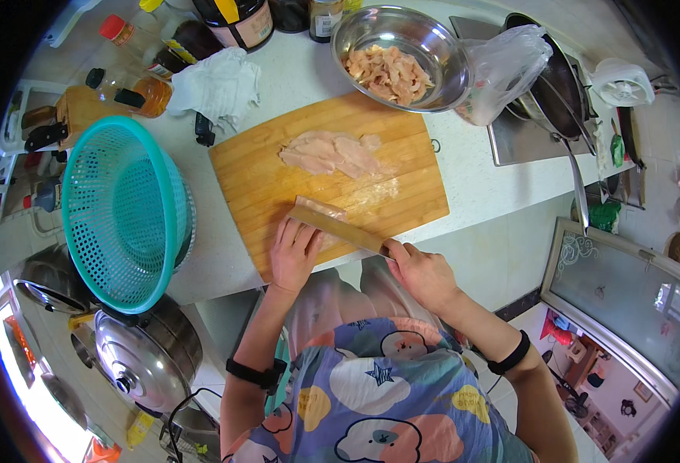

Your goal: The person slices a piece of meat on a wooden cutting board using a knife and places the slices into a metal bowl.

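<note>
My right hand grips the handle of a kitchen knife, whose blade reaches left over a piece of raw meat near the board's front edge. My left hand presses on that piece, fingertips close to the blade; part of the meat is hidden under the fingers and knife. Beyond them, thin raw meat slices lie in a flat pile on the wooden cutting board. Behind the board stands a stainless steel bowl holding cut strips of pale raw meat.
A teal plastic colander stands at the left. White cloth and several bottles line the back left, near a knife block. A clear plastic bag sits right of the bowl, before a wok on the stove.
</note>
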The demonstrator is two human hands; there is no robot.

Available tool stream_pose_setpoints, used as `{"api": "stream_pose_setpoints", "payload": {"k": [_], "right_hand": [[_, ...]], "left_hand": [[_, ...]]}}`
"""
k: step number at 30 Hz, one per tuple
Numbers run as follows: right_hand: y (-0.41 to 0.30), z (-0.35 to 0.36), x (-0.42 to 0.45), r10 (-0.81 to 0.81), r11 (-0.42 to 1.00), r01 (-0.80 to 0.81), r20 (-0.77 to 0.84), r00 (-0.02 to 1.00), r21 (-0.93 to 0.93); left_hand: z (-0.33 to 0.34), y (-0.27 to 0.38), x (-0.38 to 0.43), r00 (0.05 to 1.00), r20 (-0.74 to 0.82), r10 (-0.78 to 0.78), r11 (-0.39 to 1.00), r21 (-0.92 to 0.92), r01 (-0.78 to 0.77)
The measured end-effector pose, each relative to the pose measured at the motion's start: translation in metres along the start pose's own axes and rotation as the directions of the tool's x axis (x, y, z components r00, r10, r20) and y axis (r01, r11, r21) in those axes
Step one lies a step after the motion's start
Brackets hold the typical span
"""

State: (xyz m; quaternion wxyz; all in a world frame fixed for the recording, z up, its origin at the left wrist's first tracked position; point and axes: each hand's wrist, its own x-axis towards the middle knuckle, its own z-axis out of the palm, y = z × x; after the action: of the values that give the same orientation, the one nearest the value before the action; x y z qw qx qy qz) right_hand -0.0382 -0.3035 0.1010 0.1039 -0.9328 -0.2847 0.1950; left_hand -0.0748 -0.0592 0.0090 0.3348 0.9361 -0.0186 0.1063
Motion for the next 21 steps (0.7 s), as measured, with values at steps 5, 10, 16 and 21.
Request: {"api": "stream_pose_setpoints", "payload": {"k": [5, 10, 16, 21], "right_hand": [[-0.004, -0.009, 0.003, -0.049, 0.995, 0.049, 0.009, 0.999, -0.092], [-0.013, -0.024, 0.008, 0.003, 0.993, 0.012, 0.125, 0.992, -0.119], [-0.014, -0.015, 0.023, -0.009, 0.991, 0.032, 0.175, 0.985, -0.128], [-0.015, -0.004, 0.047, -0.05, 0.989, 0.076, 0.195, 0.979, -0.125]], "left_hand": [[0.011, -0.001, -0.006, 0.997, -0.044, -0.065, 0.998, -0.012, 0.065], [0.019, -0.002, -0.008, 0.987, -0.077, -0.144, 0.988, -0.062, 0.139], [0.021, -0.005, -0.011, 0.979, -0.088, -0.182, 0.981, -0.082, 0.175], [0.018, -0.005, -0.012, 0.977, -0.051, -0.207, 0.975, -0.087, 0.203]]}}
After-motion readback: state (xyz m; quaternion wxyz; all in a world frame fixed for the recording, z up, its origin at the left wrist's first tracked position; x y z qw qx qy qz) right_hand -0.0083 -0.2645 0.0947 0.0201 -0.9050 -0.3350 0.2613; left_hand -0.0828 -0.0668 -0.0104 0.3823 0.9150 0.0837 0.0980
